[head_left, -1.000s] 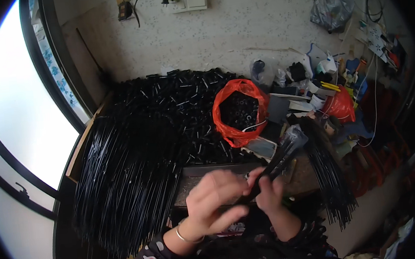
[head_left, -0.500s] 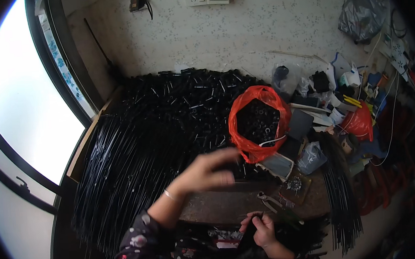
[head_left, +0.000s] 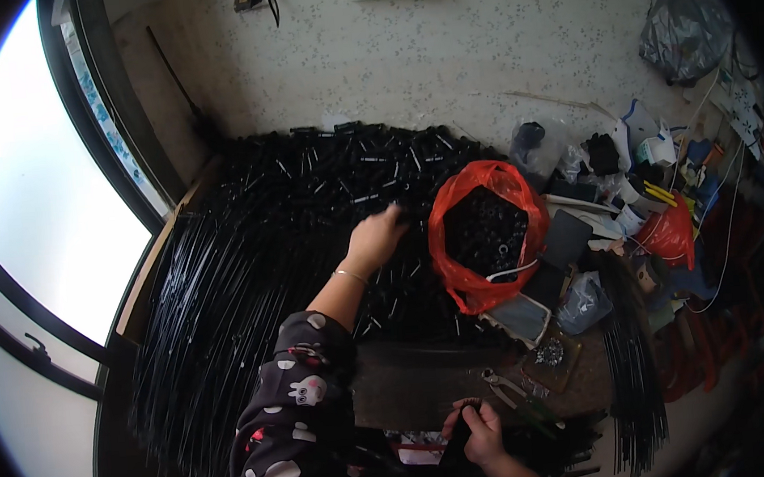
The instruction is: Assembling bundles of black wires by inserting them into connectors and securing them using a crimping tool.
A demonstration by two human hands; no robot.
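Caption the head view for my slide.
Left hand at a heap of black tubular parts, right hand near green-handled pliers.

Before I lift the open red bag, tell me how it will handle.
The red bag is probably floppy, since its thin plastic rim looks crumpled. It may feel heavy and sag, given the many small dark parts inside. Tipped, it could spill, as its mouth gapes open.
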